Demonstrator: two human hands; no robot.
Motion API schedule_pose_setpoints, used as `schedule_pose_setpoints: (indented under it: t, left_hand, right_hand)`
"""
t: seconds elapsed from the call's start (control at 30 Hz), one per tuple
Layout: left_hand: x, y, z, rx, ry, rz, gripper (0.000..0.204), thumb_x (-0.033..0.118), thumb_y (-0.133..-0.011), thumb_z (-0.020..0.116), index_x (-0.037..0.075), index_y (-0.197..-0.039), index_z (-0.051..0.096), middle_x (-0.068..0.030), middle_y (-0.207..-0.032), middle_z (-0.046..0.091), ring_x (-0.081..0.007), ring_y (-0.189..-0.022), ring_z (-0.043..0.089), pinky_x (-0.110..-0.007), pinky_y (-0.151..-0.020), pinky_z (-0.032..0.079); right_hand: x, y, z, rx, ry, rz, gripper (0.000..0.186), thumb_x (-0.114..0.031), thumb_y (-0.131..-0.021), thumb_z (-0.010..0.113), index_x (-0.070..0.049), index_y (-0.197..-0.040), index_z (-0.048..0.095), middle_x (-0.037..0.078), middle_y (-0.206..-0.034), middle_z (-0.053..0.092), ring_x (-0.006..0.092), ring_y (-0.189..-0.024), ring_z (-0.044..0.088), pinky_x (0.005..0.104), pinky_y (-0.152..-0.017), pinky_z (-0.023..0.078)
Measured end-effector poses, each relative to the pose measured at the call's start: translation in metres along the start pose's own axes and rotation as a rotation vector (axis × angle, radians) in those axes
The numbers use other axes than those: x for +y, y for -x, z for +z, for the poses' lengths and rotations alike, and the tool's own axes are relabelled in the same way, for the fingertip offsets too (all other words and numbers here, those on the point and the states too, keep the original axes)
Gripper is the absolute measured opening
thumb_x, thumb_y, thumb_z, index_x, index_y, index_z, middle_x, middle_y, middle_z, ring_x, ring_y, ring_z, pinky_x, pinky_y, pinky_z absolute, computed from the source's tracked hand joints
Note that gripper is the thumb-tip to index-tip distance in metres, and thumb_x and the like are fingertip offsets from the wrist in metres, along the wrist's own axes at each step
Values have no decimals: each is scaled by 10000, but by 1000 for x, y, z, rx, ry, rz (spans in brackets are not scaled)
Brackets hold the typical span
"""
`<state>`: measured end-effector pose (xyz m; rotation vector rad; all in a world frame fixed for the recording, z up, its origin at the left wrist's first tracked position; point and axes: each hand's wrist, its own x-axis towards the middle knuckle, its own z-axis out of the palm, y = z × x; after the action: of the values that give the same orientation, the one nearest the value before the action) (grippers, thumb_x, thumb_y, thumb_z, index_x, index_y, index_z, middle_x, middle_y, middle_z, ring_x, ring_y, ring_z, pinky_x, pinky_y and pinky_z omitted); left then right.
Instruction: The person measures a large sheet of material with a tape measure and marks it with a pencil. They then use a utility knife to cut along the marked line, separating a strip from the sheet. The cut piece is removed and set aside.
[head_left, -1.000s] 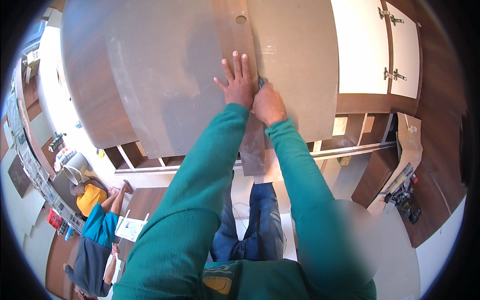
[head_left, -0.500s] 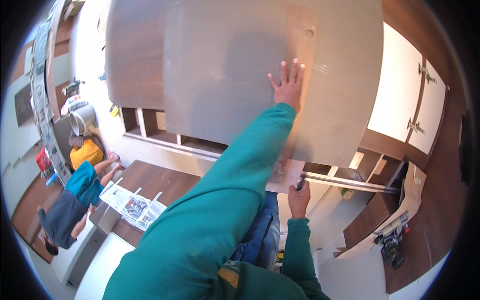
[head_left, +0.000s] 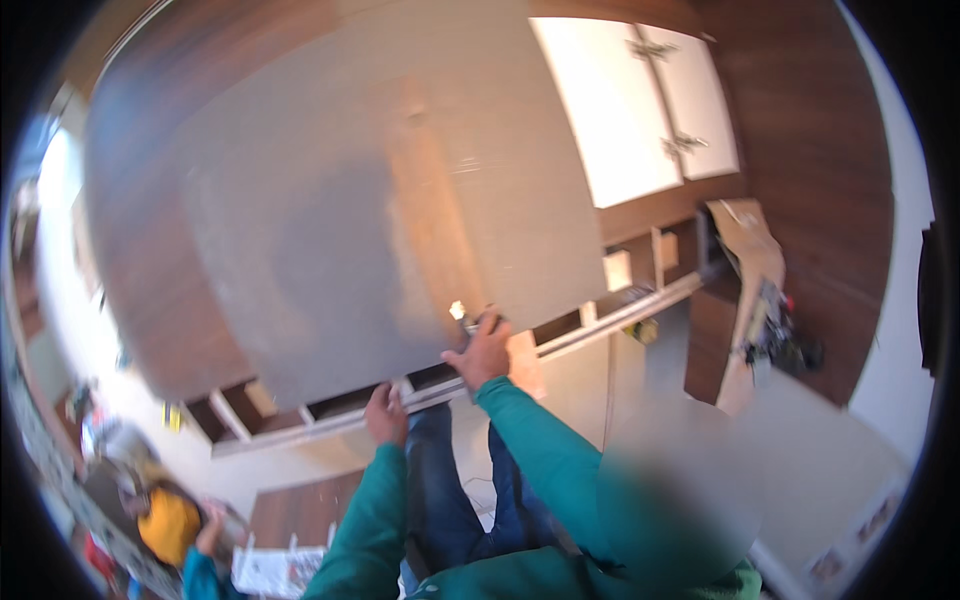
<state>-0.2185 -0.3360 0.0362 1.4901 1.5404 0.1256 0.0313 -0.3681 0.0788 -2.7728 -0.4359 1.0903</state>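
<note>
A large grey board [head_left: 300, 240] lies across a wooden cabinet frame [head_left: 568, 338], with a long brown strip [head_left: 432, 205] on its surface. Over the strip's near end, my right hand [head_left: 486, 352] is closed round a small dark tool with a shiny metal tip [head_left: 458, 311]; motion blur hides its exact kind. My left hand [head_left: 387, 417] is at the board's near edge, to the left of the right hand. Its fingers are curled together, and what they hold, if anything, cannot be made out.
White doors with metal hinges [head_left: 610, 110] lie at the far right. Brown sheeting [head_left: 750, 250] and a dark power tool [head_left: 785, 340] are right of the frame. Another person's teal sleeve [head_left: 205, 570] shows at lower left, near a brown panel [head_left: 300, 512] and a yellow-orange item [head_left: 168, 525].
My left hand has left its flat spread on the strip and drawn back to the near edge. My right hand has risen from below the edge onto the board with the tool.
</note>
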Motion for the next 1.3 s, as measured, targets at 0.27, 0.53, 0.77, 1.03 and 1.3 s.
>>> schedule_pose_setpoints:
  t: [0.27,0.53,0.77,1.03,1.3]
  left_hand:
    - [-61,6,-85,-251,-288,-19,376,254,-1004,725,-53,-1221,727,-266,-1148,763,-388,-1069,753,-457,-916,595]
    - [-40,37,-100,-299,-559,-47,385,350,-1007,692,-18,-1093,764,-254,-980,772,-404,-944,757,-493,-858,580]
    - [16,103,-7,-184,-269,-90,455,350,-1082,613,-77,-1180,736,-236,-1001,767,-355,-946,753,-439,-907,584]
    - [112,105,63,-281,-401,147,465,381,-1081,599,-50,-1226,695,-279,-1211,665,-393,-1076,679,-447,-922,581]
    - [134,108,79,-288,-546,207,419,356,-1073,606,-42,-1139,720,-294,-1172,678,-437,-1059,671,-482,-905,574]
  right_hand:
    - [16,7,-33,-34,-188,-21,1085,-305,-674,925,64,-1494,318,287,-1395,453,482,-1201,614,505,-998,576]
    - [82,-12,-122,-71,-206,-222,1104,-379,-670,951,108,-1475,375,324,-1376,494,480,-1288,553,497,-1054,533]
    - [179,10,-192,-88,-146,-163,1110,-376,-696,918,97,-1525,352,305,-1397,498,464,-1296,554,520,-1045,533]
    - [305,63,-237,167,-299,123,1073,-368,-661,920,67,-1485,387,251,-1344,517,432,-1245,575,500,-1041,531]
    - [379,38,-190,517,-414,329,1084,-333,-624,929,121,-1459,411,256,-1321,522,424,-1239,564,480,-1071,504]
